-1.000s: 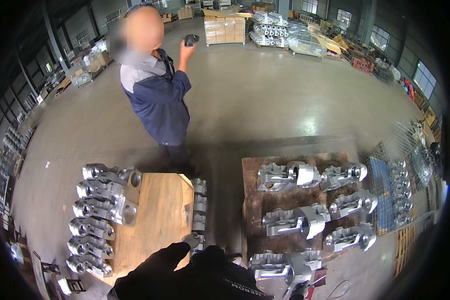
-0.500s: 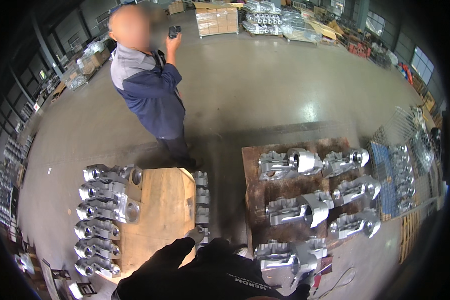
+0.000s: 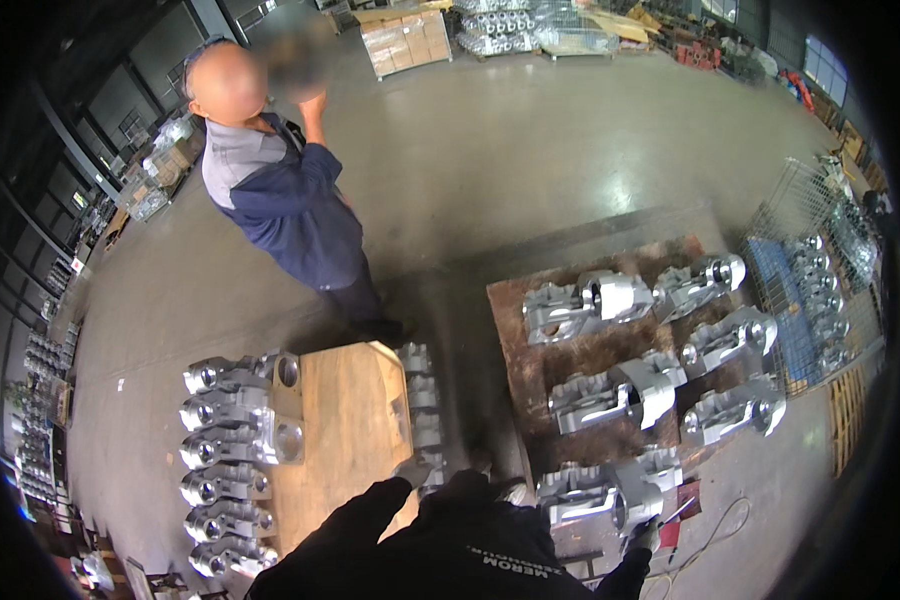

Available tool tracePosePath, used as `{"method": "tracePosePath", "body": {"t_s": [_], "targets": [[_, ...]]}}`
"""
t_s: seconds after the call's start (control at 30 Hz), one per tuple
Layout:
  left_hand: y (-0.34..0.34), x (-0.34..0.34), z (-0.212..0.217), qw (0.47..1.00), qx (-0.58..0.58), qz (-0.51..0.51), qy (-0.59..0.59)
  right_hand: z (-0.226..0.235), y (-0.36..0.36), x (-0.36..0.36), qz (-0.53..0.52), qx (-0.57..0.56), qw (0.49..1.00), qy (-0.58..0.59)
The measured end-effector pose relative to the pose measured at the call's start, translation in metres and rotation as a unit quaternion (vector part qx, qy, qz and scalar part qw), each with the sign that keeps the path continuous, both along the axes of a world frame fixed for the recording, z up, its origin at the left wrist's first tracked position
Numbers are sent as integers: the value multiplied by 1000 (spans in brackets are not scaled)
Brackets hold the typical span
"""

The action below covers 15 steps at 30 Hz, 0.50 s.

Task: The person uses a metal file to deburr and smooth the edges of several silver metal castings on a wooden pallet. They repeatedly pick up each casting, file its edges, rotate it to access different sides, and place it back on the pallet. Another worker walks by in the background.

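My left hand (image 3: 413, 470), in a greyish glove, is at the right edge of the wooden-topped table (image 3: 345, 410), beside a column of grey metal castings (image 3: 423, 392). Its fingers are too small to make out. At the lower right, my right hand (image 3: 642, 537) is against the near end of a large silver casting (image 3: 595, 495) on the brown table (image 3: 530, 375). Its fingers are mostly hidden, and I cannot tell whether it grips the casting. Just beyond that hand lie a thin silvery rod (image 3: 682, 508) and a red object (image 3: 669, 533).
Several castings (image 3: 225, 445) line the left table's far-left side. More castings (image 3: 625, 388) stand on the brown table. A person (image 3: 285, 205) in blue and grey stands ahead, one hand raised. A wire cage (image 3: 805, 275) with metal parts and a looped cable (image 3: 725, 540) are at right.
My view has turned, so the tables sit farther right and slightly tilted in the picture, while the person appears farther left. Both my hands stay beside the same castings.
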<state>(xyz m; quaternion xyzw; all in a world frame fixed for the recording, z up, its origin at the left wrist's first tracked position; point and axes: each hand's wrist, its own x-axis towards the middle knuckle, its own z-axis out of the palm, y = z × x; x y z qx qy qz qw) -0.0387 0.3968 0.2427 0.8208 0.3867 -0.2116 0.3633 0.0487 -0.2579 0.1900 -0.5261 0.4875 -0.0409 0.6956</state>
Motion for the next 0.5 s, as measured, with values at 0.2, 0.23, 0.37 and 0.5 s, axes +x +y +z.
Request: {"method": "tracePosePath", "body": {"t_s": [0.2, 0.23, 0.37, 0.5], "targets": [[-4, 2, 1, 999, 11, -18, 36, -51, -36, 6, 30, 34, 999, 15], [-5, 4, 1, 999, 3, -18, 48, -57, -43, 6, 46, 17, 999, 8], [-11, 0, 1, 999, 2, -10, 35, -63, -50, 4, 57, 20, 998, 9], [-13, -10, -7, 1000, 10, -18, 23, -47, -33, 0, 93, -108, 990, 10]]}}
